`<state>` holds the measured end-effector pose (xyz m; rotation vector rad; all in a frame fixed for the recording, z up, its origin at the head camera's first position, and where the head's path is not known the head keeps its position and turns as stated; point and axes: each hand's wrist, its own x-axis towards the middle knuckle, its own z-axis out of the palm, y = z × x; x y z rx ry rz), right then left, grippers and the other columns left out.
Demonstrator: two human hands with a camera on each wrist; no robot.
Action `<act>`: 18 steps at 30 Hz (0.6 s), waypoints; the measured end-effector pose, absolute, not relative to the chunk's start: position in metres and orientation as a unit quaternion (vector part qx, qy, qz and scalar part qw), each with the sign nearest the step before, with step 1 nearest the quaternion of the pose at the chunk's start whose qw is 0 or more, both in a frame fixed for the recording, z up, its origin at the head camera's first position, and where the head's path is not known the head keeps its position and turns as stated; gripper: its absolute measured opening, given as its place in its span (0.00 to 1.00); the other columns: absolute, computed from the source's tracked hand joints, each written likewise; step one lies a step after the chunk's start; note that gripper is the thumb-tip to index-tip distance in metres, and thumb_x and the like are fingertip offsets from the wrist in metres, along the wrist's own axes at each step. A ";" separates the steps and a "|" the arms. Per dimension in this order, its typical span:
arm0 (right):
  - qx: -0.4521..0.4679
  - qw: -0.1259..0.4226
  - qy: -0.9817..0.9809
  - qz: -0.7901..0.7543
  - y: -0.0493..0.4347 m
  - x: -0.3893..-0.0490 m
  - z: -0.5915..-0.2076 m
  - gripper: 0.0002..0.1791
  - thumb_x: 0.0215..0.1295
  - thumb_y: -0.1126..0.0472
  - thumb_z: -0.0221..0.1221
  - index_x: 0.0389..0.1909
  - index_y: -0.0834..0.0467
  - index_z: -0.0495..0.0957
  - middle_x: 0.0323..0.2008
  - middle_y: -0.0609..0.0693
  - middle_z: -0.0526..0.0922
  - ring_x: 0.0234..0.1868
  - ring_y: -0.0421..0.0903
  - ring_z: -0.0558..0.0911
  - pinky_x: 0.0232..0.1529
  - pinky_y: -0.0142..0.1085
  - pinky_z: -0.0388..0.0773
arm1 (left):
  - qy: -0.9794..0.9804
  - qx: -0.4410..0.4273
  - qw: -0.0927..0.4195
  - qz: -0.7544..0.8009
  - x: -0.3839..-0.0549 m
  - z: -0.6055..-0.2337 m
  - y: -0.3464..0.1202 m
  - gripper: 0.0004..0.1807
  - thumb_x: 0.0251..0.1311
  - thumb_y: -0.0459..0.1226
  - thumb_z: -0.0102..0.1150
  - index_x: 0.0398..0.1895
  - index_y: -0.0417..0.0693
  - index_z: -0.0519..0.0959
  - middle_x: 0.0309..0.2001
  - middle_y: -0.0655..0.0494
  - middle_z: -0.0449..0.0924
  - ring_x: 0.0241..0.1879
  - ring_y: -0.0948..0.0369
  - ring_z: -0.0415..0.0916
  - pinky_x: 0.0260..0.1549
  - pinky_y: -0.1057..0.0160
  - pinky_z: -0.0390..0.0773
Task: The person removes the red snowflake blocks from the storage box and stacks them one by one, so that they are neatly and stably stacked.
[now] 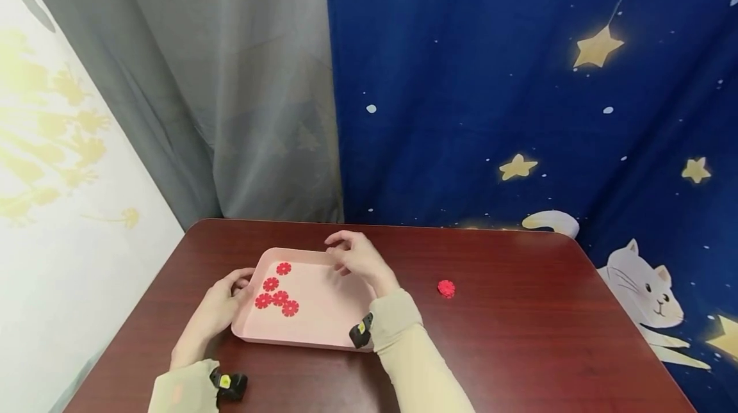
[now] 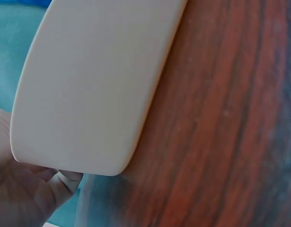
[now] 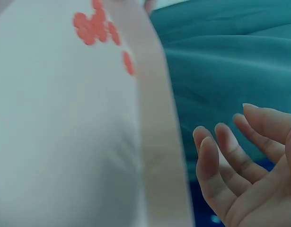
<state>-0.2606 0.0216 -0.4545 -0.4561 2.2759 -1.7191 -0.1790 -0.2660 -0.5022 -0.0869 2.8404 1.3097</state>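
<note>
A shallow pink tray (image 1: 323, 298) lies on the table, with several red notched discs (image 1: 280, 298) grouped toward its left side. My left hand (image 1: 221, 301) grips the tray's left wall; in the left wrist view, part of that hand (image 2: 29, 194) is hidden behind the pale wall. Over the far right part of the tray hovers my right hand (image 1: 360, 259), its fingers loosely bent and holding nothing. In the right wrist view the right hand's fingers (image 3: 230, 156) are apart from the tray's wall (image 3: 159, 142).
On the dark red wooden table (image 1: 519, 323), right of the tray, lies a small clump of red discs (image 1: 446, 289). A grey curtain (image 1: 271, 80) and a blue starry curtain (image 1: 461, 80) hang behind the table's far edge. A pale patterned panel (image 1: 69, 240) stands at left.
</note>
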 end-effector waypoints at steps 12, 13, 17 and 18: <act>-0.138 0.209 0.746 -0.617 -0.039 -0.277 -0.480 0.14 0.64 0.71 0.59 0.50 0.64 0.81 0.35 0.68 0.82 0.34 0.64 0.82 0.32 0.46 0.82 | 0.884 -0.051 0.020 0.463 -0.178 -0.497 -0.267 0.21 0.69 0.32 0.52 0.63 0.37 0.69 0.39 0.46 0.70 0.34 0.55 0.70 0.30 0.64 0.74; -0.134 0.211 0.747 -0.616 -0.042 -0.277 -0.482 0.13 0.64 0.70 0.60 0.49 0.63 0.81 0.34 0.67 0.82 0.32 0.63 0.82 0.31 0.45 0.82 | 0.882 -0.055 0.024 0.467 -0.177 -0.497 -0.268 0.21 0.69 0.33 0.52 0.63 0.38 0.69 0.39 0.46 0.70 0.34 0.55 0.70 0.29 0.64 0.75; -0.121 0.224 0.758 -0.601 -0.054 -0.274 -0.492 0.14 0.63 0.68 0.62 0.49 0.60 0.83 0.30 0.60 0.84 0.24 0.54 0.81 0.26 0.39 0.80 | 0.875 -0.063 0.033 0.479 -0.175 -0.496 -0.268 0.21 0.70 0.34 0.52 0.64 0.38 0.68 0.41 0.45 0.70 0.36 0.54 0.71 0.31 0.62 0.76; -0.120 0.227 0.763 -0.594 -0.057 -0.273 -0.494 0.15 0.63 0.68 0.63 0.50 0.60 0.83 0.28 0.59 0.84 0.22 0.51 0.80 0.24 0.38 0.79 | 0.874 -0.065 0.033 0.480 -0.175 -0.496 -0.268 0.22 0.70 0.34 0.53 0.65 0.38 0.68 0.41 0.45 0.71 0.36 0.54 0.71 0.31 0.61 0.76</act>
